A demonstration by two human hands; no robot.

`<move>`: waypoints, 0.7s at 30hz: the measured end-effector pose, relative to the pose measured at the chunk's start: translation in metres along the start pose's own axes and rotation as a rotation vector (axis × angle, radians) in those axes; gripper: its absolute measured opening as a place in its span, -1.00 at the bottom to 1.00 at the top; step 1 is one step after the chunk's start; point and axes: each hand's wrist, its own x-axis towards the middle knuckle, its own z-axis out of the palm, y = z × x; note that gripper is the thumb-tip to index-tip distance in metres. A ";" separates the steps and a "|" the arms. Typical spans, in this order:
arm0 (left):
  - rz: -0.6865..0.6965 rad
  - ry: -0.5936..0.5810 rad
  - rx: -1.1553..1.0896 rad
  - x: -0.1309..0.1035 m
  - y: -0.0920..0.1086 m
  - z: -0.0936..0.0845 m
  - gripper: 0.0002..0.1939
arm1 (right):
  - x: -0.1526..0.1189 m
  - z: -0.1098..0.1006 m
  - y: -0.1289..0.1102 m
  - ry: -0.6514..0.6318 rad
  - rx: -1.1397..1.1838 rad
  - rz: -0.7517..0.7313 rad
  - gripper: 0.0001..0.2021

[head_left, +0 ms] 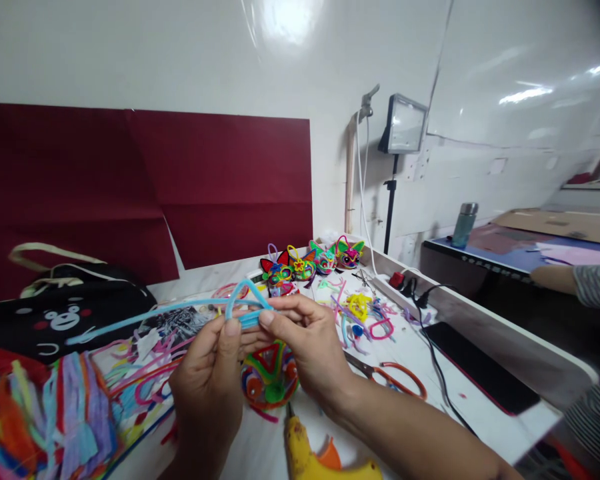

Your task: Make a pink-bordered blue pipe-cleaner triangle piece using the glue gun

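Note:
Between my two hands is a light blue pipe cleaner, bent into a loop with folded strands; one long end stretches off to the left. My left hand pinches the loop's left side between thumb and fingers. On the right side, my right hand presses the strands together with thumb and forefinger. Below the hands lies a colourful animal-face ornament made of pipe cleaners, partly covered by my fingers. A yellow glue gun rests in front of it, its nozzle close to the ornament.
Bundled pipe cleaners lie at the left, near a black bag. Finished animal-head ornaments stand at the back. Orange-handled scissors, a black phone and a power strip are on the right. A person's striped sleeve shows far right.

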 end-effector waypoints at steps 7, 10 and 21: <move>0.002 0.015 -0.005 -0.001 0.007 0.005 -0.78 | 0.003 -0.003 0.005 -0.012 0.063 -0.010 -0.80; 0.007 0.039 0.006 0.000 0.009 0.004 -0.78 | 0.003 -0.004 0.006 -0.050 0.064 0.002 -0.73; 0.004 0.007 0.054 0.004 0.006 -0.001 -0.74 | 0.005 -0.007 0.005 -0.071 -0.034 -0.049 -0.78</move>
